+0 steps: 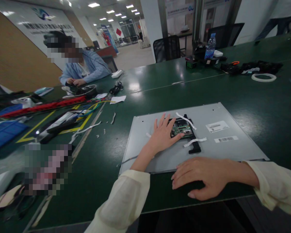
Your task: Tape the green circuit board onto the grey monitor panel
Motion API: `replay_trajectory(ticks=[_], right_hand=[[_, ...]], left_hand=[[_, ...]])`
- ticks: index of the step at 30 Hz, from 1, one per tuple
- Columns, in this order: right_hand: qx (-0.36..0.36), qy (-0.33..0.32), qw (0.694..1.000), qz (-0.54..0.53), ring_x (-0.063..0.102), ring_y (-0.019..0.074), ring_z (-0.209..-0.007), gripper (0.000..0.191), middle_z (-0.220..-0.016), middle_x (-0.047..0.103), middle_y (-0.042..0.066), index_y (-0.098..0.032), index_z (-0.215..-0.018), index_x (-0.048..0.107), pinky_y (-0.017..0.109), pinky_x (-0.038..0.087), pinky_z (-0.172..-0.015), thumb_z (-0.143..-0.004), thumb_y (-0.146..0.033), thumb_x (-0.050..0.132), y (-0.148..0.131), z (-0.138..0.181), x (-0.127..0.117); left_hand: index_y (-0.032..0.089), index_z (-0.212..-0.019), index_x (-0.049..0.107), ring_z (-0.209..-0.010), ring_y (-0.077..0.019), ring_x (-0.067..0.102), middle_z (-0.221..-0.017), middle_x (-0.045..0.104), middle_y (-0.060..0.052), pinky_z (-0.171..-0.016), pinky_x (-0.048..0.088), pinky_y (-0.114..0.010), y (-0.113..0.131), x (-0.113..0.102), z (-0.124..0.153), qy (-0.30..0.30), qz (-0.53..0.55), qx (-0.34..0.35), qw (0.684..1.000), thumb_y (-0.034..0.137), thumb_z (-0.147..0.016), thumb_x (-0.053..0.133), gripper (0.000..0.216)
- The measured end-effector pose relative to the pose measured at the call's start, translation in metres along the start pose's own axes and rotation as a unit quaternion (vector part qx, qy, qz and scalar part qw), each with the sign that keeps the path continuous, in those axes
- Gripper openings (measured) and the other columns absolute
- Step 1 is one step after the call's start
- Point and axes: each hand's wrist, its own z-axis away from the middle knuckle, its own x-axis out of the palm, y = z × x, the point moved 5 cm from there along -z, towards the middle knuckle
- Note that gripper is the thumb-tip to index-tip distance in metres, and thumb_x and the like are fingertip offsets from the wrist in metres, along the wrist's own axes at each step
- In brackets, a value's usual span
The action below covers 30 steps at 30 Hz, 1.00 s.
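Observation:
A grey metal panel (232, 149) lies flat on the green table (160, 87) in front of me. In its middle sits a small green circuit board (180, 128) on a black bracket, with white tape strips (195, 141) beside it. My left hand (163, 134) rests flat on the panel, fingers spread, its fingertips touching the board's left edge. My right hand (203, 176) lies palm down on the table at the panel's near edge, fingers loosely stretched, holding nothing.
Another person in a blue top (83, 69) works at the far left. Cables, a red strip (38, 106) and black parts clutter the left side. A water bottle (210, 47), black items and a tape ring (264, 77) lie at the back right.

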Motion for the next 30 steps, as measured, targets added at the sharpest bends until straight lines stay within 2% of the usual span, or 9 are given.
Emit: replay_trajectory(ticks=[3,7,11,13,15,18,20,23,30], right_hand=[[0.001,0.005,1.0,-0.012,0.054,0.0166,-0.116,0.044,-0.12,0.062,0.011,-0.012,-0.126,0.055,0.034,0.04,-0.1,-0.085,-0.025,0.051,0.0,0.0,-0.001],[0.02,0.037,0.998,-0.037,0.059,0.015,-0.107,0.038,-0.115,0.065,0.009,-0.014,-0.122,0.058,0.03,0.045,-0.092,-0.086,-0.023,0.051,-0.001,0.001,-0.009],[0.097,0.189,0.977,-0.023,0.064,0.0123,-0.088,0.025,-0.098,0.07,0.004,-0.018,-0.105,0.067,0.026,0.048,-0.081,-0.087,-0.019,0.049,0.014,0.013,-0.04],[0.174,0.319,0.932,-0.012,0.064,0.0124,-0.084,0.022,-0.092,0.07,0.003,-0.019,-0.097,0.068,0.026,0.049,-0.077,-0.086,-0.02,0.049,0.032,0.029,-0.063],[0.24,0.448,0.861,-0.022,0.063,0.0138,-0.088,0.019,-0.094,0.069,0.003,-0.019,-0.095,0.067,0.026,0.049,-0.078,-0.085,-0.02,0.051,0.052,0.049,-0.086],[0.303,0.553,0.773,-0.07,0.063,0.016,-0.094,0.021,-0.106,0.065,0.006,-0.017,-0.099,0.064,0.025,0.05,-0.075,-0.081,-0.022,0.053,0.08,0.075,-0.106],[0.357,0.543,0.753,-0.102,0.065,0.0145,-0.083,0.026,-0.116,0.061,0.008,-0.017,-0.104,0.06,0.021,0.049,-0.06,-0.079,-0.024,0.055,0.096,0.083,-0.11],[0.419,0.489,0.754,-0.131,0.061,0.0086,-0.057,0.037,-0.119,0.059,0.01,-0.019,-0.113,0.053,0.018,0.037,-0.039,-0.078,-0.028,0.057,0.109,0.086,-0.107],[0.446,0.397,0.798,-0.085,0.059,0.0087,-0.049,0.044,-0.114,0.063,0.01,-0.021,-0.121,0.05,0.018,0.038,-0.034,-0.079,-0.031,0.057,0.105,0.076,-0.098]], left_hand=[[0.019,-0.142,0.027,-0.142,-0.0252,0.009,-0.153,0.021,-0.009,-0.113,0.012,-0.049,0.011,-0.015,-0.004,0.018,-0.001,0.03,0.999,0.056,-0.093,0.027,0.062],[0.014,-0.136,0.036,-0.132,-0.0225,0.036,-0.143,0.04,-0.011,-0.109,0.026,-0.042,0.023,-0.022,-0.029,0.032,-0.002,0.073,0.997,0.037,-0.097,0.028,0.047],[0.012,-0.118,0.054,-0.115,-0.0233,0.053,-0.125,0.058,-0.011,-0.102,0.037,-0.039,0.023,-0.009,-0.056,0.035,-0.009,0.091,0.995,0.022,-0.092,0.036,0.033],[0.012,-0.116,0.055,-0.111,-0.0222,0.055,-0.12,0.06,-0.01,-0.099,0.041,-0.035,0.019,0.001,-0.063,0.039,0.009,0.089,0.995,0.016,-0.089,0.039,0.031],[0.012,-0.119,0.052,-0.112,-0.0214,0.054,-0.122,0.058,-0.01,-0.099,0.042,-0.034,0.015,0.007,-0.065,0.06,0.035,0.081,0.994,0.012,-0.086,0.042,0.035],[0.011,-0.126,0.047,-0.119,-0.0207,0.048,-0.127,0.053,-0.011,-0.104,0.038,-0.033,0.009,0.012,-0.064,0.101,0.071,0.075,0.99,0.008,-0.081,0.046,0.045],[0.01,-0.126,0.046,-0.12,-0.0204,0.047,-0.128,0.051,-0.012,-0.107,0.036,-0.034,0.007,0.014,-0.064,0.109,0.088,0.074,0.987,0.006,-0.079,0.046,0.047],[0.01,-0.125,0.046,-0.12,-0.0209,0.046,-0.126,0.05,-0.012,-0.107,0.036,-0.036,0.005,0.018,-0.065,0.104,0.105,0.064,0.987,0.006,-0.079,0.046,0.047],[0.011,-0.126,0.045,-0.122,-0.0224,0.044,-0.127,0.048,-0.013,-0.107,0.035,-0.038,0.005,0.021,-0.065,0.087,0.116,0.061,0.988,0.005,-0.079,0.045,0.048]])
